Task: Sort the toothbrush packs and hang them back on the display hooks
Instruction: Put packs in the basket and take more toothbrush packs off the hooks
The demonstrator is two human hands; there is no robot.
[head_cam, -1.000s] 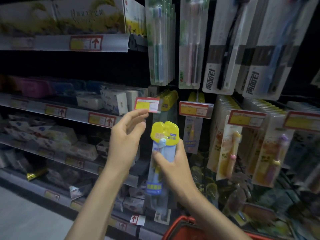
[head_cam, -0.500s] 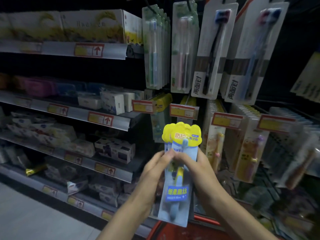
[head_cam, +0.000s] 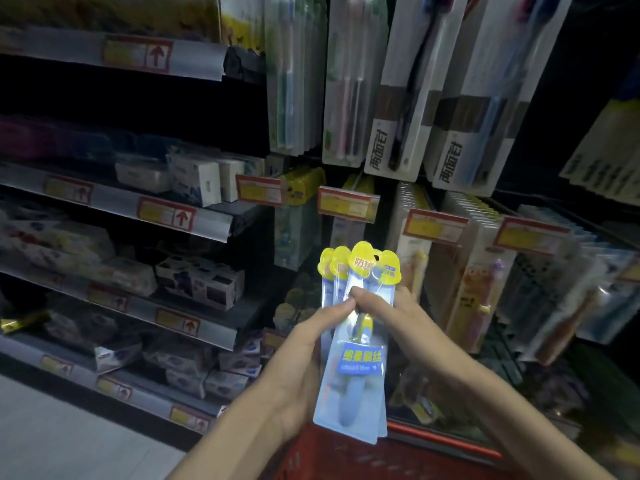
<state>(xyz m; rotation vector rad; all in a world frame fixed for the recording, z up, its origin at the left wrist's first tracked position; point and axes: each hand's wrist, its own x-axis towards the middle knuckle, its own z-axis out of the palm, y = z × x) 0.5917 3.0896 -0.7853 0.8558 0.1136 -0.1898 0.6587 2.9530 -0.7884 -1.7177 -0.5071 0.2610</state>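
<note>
Fingers [head_cam: 341, 307] of left hand [head_cam: 304, 362] and right hand [head_cam: 403, 317] pinch perhaps four toothbrush packs [head_cam: 360, 358].

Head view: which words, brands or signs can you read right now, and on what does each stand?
"两面针": white hanging packs, printed vertically.
"防", rest hidden: yellow header of the front held pack.
"柔刷丝", first character unclear: its blue label.
Red up arrows: shelf price tags; their print is blurred.
Hook price tags: unreadable.

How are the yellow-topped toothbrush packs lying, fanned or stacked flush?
Fanned: the toothbrush packs show offset yellow tops above the left hand and right hand holding them.
</note>
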